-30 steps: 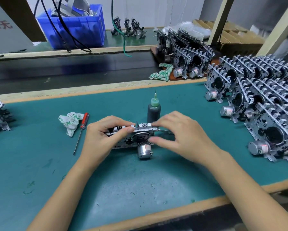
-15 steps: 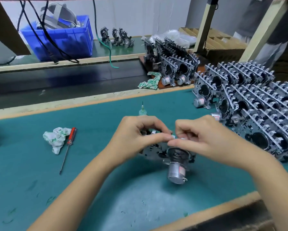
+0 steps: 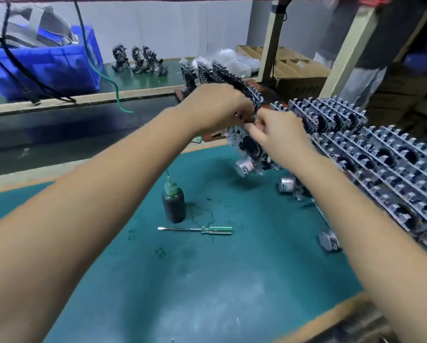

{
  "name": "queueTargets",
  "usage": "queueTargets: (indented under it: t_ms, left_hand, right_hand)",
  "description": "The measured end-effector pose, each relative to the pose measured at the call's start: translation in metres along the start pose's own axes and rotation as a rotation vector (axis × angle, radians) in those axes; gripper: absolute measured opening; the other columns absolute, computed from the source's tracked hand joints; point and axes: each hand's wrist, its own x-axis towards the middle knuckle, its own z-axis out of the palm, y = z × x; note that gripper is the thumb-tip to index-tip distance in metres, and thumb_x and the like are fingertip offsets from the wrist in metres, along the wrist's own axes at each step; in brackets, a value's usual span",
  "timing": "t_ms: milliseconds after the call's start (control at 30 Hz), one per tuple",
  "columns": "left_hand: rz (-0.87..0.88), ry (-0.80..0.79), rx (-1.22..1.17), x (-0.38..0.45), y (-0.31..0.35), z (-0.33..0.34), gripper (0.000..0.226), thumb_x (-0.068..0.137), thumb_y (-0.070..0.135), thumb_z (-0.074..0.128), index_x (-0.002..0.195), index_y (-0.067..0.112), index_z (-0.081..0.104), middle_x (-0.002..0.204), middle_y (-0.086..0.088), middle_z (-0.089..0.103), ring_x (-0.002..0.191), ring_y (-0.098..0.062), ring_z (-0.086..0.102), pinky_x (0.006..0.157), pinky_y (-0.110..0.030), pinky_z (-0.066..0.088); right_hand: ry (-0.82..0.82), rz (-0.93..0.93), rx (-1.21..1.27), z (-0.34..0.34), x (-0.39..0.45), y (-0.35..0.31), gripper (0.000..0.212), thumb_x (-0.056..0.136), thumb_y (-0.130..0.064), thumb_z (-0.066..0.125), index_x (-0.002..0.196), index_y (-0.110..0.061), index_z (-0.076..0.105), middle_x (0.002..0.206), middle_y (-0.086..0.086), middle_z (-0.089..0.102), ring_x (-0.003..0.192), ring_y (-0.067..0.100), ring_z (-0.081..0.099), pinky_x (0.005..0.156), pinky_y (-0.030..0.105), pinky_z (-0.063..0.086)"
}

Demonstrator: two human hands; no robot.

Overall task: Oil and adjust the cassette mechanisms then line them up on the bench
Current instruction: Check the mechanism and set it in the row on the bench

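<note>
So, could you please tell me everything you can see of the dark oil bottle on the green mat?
The small dark oil bottle stands upright on the teal-green bench mat, untouched by either hand. Its body looks like translucent plastic filled with dark liquid, topped by a pale green cap that ends in a thin needle tip pointing up. A green-handled screwdriver lies flat just in front of it, apart from it. Faint dark smears mark the mat to its right.
</note>
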Motion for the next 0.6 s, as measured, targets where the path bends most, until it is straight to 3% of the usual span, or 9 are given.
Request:
queueTargets:
  t_ms: [133, 200, 333, 433, 500, 600]
  left_hand:
    - [-0.045, -0.178, 0.066, 0.016, 0.003, 0.033, 0.036, 0.098, 0.023, 0.048, 0.134, 0.017, 0.044, 0.129, -0.008, 0.055, 0.117, -0.029, 0.051, 0.081, -0.042, 0.044]
    - [-0.060, -0.222, 0.079, 0.018, 0.008, 0.046, 0.048, 0.098, 0.027, 0.048, 0.142, 0.017, 0.031, 0.141, -0.006, 0.044, 0.122, -0.029, 0.046, 0.088, -0.045, 0.045]
    - [-0.109, -0.251, 0.088, 0.018, 0.019, 0.067, 0.060, 0.097, 0.027, 0.050, 0.146, 0.012, 0.018, 0.150, -0.005, 0.031, 0.123, -0.027, 0.045, 0.081, -0.041, 0.043]
    - [-0.106, -0.297, 0.202, 0.015, 0.018, 0.072, 0.067, 0.101, 0.026, 0.043, 0.151, 0.013, 0.001, 0.161, -0.003, 0.004, 0.134, -0.024, 0.036, 0.091, -0.037, 0.041]
    - [-0.062, -0.292, 0.292, 0.015, 0.017, 0.067, 0.066, 0.102, 0.028, 0.039, 0.152, 0.013, -0.001, 0.161, -0.004, 0.000, 0.138, -0.024, 0.030, 0.098, -0.037, 0.037]
    - [-0.054, -0.265, 0.324, 0.016, 0.020, 0.050, 0.062, 0.101, 0.030, 0.041, 0.151, 0.011, 0.009, 0.160, -0.007, 0.011, 0.137, -0.024, 0.030, 0.101, -0.038, 0.034]
  right_hand:
    - [-0.002, 0.055, -0.130, 0.023, 0.017, 0.018, 0.022, 0.096, -0.028, 0.046, 0.083, -0.011, 0.048, 0.084, 0.017, 0.058, 0.084, 0.036, 0.055, 0.065, 0.037, 0.039]
    - [0.029, 0.069, -0.186, 0.030, 0.018, 0.024, 0.023, 0.097, -0.027, 0.044, 0.095, -0.006, 0.055, 0.090, 0.020, 0.062, 0.086, 0.038, 0.057, 0.064, 0.037, 0.039]
    - [0.069, 0.070, -0.268, 0.038, 0.019, 0.028, 0.028, 0.098, -0.027, 0.043, 0.103, -0.003, 0.056, 0.093, 0.021, 0.063, 0.085, 0.036, 0.058, 0.059, 0.035, 0.032]
    - [0.035, 0.070, -0.305, 0.037, 0.023, 0.028, 0.031, 0.098, -0.032, 0.043, 0.106, -0.006, 0.059, 0.098, 0.019, 0.064, 0.091, 0.036, 0.059, 0.062, 0.033, 0.033]
    - [0.003, 0.071, -0.369, 0.032, 0.027, 0.025, 0.033, 0.097, -0.035, 0.043, 0.108, -0.008, 0.059, 0.101, 0.016, 0.064, 0.094, 0.034, 0.060, 0.064, 0.033, 0.034]
    - [0.027, 0.049, -0.447, 0.019, 0.022, 0.012, 0.032, 0.095, -0.035, 0.046, 0.108, -0.007, 0.052, 0.101, 0.015, 0.064, 0.092, 0.033, 0.060, 0.062, 0.031, 0.031]
